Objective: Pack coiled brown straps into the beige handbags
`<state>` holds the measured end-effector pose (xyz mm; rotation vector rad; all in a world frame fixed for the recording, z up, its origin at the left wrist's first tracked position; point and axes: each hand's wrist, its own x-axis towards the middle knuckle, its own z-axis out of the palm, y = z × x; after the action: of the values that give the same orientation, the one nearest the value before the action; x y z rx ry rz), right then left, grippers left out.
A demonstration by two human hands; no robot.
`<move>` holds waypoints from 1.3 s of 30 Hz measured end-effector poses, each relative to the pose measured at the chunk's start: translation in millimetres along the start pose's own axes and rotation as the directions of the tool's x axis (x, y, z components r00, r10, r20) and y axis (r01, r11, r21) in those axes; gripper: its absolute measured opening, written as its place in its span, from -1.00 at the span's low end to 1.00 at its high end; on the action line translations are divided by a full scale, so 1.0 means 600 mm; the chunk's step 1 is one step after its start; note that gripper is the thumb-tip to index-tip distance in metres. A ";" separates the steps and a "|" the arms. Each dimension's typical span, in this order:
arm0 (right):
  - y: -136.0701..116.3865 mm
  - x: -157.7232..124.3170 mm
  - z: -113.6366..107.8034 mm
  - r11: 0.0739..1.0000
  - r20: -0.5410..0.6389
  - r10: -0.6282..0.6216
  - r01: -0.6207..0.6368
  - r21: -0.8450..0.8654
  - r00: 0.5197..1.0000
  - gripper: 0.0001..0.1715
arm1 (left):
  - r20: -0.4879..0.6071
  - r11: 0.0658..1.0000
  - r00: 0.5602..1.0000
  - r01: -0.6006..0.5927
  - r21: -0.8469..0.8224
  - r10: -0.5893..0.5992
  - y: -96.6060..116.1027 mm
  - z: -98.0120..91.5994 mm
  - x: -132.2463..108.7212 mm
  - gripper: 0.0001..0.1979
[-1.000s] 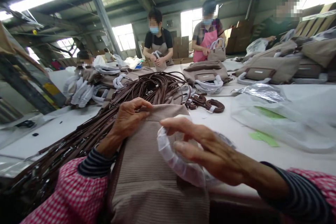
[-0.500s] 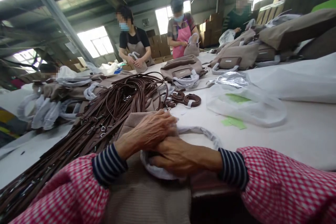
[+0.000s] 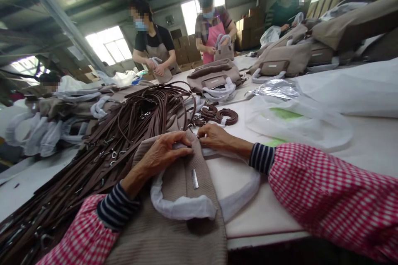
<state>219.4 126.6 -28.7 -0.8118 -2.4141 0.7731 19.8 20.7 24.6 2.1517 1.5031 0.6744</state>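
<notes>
Fingertips [image 3: 186, 151] pinched together on the far edge of a ribbed taupe handbag [image 3: 177, 178], left hand [image 3: 161, 153] and right hand [image 3: 216, 137] just apart. Plastic-wrapped handle [image 3: 183, 206] looped across the bag nearer in, small metal tag [image 3: 195, 179] beside it, brown leather straps [image 3: 149, 107] heaped left, white table [image 3: 248, 211] right, lol.
</notes>
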 end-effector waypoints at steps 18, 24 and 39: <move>-0.085 -0.123 -0.028 0.905 0.139 -0.084 0.134 -0.403 0.987 -0.83 | -0.046 0.987 0.988 -0.144 0.069 0.147 -0.002 0.017 -0.009 -0.85; -0.092 -0.178 -0.021 0.950 0.087 -0.220 0.234 -0.207 0.972 -0.81 | -0.020 0.931 0.964 -0.251 0.266 0.265 -0.001 0.028 -0.011 -0.84; -0.088 -0.257 -0.034 0.968 0.208 -0.195 0.153 0.200 0.959 -0.75 | 0.432 0.658 0.772 -0.629 0.414 0.466 0.065 0.034 -0.028 -0.70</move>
<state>320.5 -2.7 -19.0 -0.4519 -2.5224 1.0458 55.8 -8.9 29.2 3.0455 0.9149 0.0617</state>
